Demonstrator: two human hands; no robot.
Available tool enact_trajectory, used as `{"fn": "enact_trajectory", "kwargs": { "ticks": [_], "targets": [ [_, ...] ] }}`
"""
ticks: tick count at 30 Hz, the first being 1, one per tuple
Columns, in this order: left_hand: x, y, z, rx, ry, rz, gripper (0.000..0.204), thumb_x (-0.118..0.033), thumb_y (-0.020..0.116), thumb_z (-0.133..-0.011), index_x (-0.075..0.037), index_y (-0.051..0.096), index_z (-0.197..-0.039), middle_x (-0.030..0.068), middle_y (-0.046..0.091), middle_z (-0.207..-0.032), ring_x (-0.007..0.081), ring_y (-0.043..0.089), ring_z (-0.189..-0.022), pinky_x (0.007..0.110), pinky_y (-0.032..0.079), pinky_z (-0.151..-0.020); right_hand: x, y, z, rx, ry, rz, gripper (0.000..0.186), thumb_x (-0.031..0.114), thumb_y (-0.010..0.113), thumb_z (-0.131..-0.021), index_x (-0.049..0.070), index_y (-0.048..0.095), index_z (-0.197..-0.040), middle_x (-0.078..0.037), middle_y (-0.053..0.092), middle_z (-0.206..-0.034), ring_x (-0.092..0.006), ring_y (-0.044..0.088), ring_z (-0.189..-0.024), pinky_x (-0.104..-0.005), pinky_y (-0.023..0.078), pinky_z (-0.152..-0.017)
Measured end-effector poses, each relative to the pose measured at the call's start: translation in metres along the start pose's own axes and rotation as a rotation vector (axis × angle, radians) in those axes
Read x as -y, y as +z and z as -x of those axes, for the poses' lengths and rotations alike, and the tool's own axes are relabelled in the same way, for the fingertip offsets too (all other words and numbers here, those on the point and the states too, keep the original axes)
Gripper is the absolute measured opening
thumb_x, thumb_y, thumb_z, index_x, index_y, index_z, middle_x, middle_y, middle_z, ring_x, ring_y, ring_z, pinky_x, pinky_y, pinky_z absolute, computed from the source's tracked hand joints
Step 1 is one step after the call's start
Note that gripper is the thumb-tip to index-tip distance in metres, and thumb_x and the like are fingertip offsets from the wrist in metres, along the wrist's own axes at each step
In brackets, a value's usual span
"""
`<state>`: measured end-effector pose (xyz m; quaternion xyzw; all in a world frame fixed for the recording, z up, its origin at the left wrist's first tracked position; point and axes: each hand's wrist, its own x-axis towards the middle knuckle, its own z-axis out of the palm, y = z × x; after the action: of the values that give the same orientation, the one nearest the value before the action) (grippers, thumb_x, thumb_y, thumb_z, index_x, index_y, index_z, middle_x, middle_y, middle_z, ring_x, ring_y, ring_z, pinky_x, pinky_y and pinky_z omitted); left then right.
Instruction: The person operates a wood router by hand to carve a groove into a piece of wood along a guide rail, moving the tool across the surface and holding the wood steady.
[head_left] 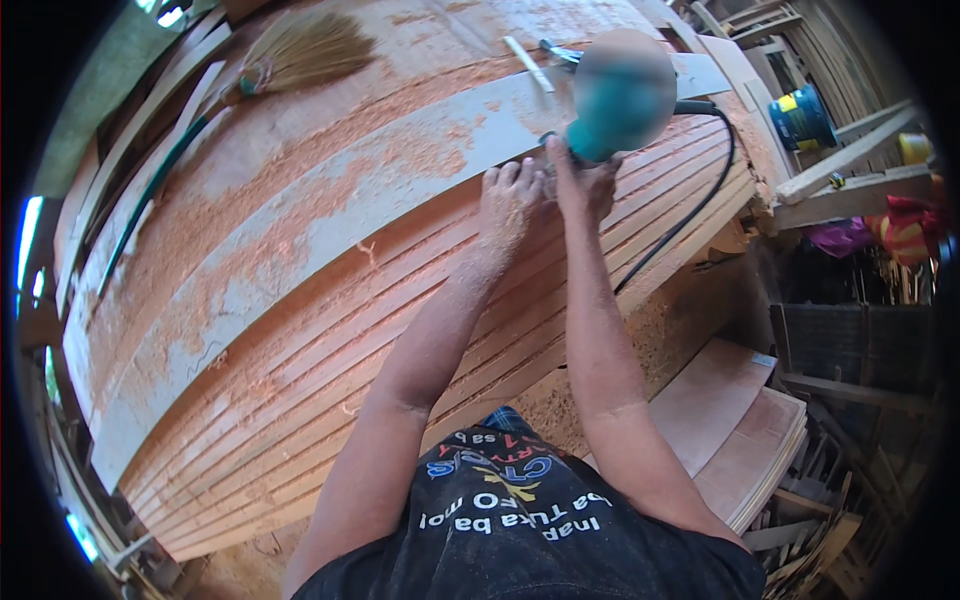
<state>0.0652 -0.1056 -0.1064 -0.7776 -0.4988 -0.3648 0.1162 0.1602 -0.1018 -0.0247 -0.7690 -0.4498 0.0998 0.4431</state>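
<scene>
A teal corded power tool [590, 138] stands on the wood at the upper middle; its top is blurred. My right hand [587, 187] is closed round its near side. Close beside it, my left hand [512, 195], coated with sawdust, has its fingers bent and bunched at the tool's base, where the exact hold is partly hidden. Beneath both hands lie long reddish wooden strips [350, 335], side by side with dark grooves between them. A pale curved board [235, 290] borders the strips on the far side.
Sawdust and shavings cover the worktop [300, 150]. A broom [310, 55] lies at the far left. The tool's black cord [690, 230] loops down on the right. A teal tub [802, 118] stands among scrap timber. Stacked sheets [745, 440] lie at lower right.
</scene>
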Motion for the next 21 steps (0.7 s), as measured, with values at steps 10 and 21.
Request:
{"fn": "enact_trajectory", "kwargs": {
  "ticks": [10, 21],
  "targets": [
    [-0.003, 0.003, 0.001, 0.046, -0.038, 0.042, 0.024, -0.017, 0.055, -0.082, -0.007, 0.065, -0.102, 0.0114, 0.061, -0.116, 0.0229, 0.054, -0.101, 0.042, 0.040, -0.084, -0.004, 0.002, -0.009, 0.042, 0.018, 0.053, 0.094, 0.062, 0.075, -0.061, 0.000, 0.040, -0.124, -0.022, 0.061, -0.108, -0.0398, 0.059, -0.103, -0.0483, 0.046, -0.088],
    [-0.007, 0.008, -0.004, 0.057, -0.034, 0.044, 0.026, -0.018, 0.058, -0.080, -0.006, 0.064, -0.102, 0.0124, 0.062, -0.118, 0.0240, 0.055, -0.106, 0.042, 0.040, -0.087, -0.010, 0.003, -0.014, 0.016, -0.006, 0.006, 0.092, 0.060, 0.076, -0.063, -0.001, 0.042, -0.122, -0.020, 0.061, -0.110, -0.0374, 0.058, -0.107, -0.0464, 0.045, -0.091]
  ]
}}
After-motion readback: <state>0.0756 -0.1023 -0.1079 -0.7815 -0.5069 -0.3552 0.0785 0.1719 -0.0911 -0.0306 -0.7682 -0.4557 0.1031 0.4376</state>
